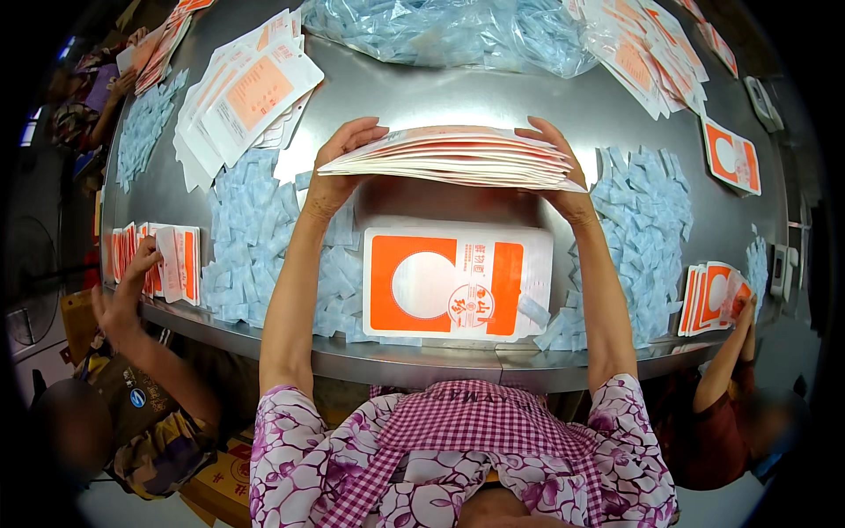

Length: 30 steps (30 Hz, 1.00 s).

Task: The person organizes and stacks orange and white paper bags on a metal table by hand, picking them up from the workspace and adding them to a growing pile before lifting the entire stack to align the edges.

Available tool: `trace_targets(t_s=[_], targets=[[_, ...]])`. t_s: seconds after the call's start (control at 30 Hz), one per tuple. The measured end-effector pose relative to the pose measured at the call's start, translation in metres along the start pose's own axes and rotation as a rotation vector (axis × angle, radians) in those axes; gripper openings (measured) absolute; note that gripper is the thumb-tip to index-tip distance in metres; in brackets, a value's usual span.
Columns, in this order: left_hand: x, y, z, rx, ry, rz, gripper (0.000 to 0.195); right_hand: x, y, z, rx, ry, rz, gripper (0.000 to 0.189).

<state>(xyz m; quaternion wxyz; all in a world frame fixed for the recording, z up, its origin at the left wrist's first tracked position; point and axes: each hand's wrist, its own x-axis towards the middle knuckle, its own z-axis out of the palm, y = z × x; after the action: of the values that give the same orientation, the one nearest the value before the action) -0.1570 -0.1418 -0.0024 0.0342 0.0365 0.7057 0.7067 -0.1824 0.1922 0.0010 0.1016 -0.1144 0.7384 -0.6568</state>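
Between my left hand and my right hand is a thick sheaf of flat printed pouches, gripped at both ends above the steel table. Its edges fan apart slightly towards me. Below it, near the table's front edge, lies a stack of white and orange pouches, each with a pale round patch and writing. One small light-blue sachet rests on that stack's right side. Heaps of the same sachets spread to the left and to the right, beside my forearms.
A clear plastic bag full of blue sachets lies at the back of the steel table. Pouch piles lie back left and back right. Co-workers' hands handle pouches at left and right. A scale stands far right.
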Motion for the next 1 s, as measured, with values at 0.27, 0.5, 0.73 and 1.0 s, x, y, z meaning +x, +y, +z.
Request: trace_targets(t_s=[0.27,0.5,0.73,1.0], targets=[[0.003,0.009,0.007,-0.072,0.217,0.070,0.016,0.007,-0.009,-0.006,-0.035,0.112,-0.037,0.029],[0.003,-0.016,0.001,0.095,0.130,-0.096,0.036,0.002,0.014,0.000,0.080,0.083,0.102,0.049],[0.011,-0.009,0.015,0.069,0.207,-0.088,0.037,0.017,0.010,0.003,0.075,0.127,0.081,0.054],[0.021,-0.014,0.009,-0.295,0.178,-0.100,0.053,0.028,-0.031,0.002,0.047,0.079,0.174,0.076]])
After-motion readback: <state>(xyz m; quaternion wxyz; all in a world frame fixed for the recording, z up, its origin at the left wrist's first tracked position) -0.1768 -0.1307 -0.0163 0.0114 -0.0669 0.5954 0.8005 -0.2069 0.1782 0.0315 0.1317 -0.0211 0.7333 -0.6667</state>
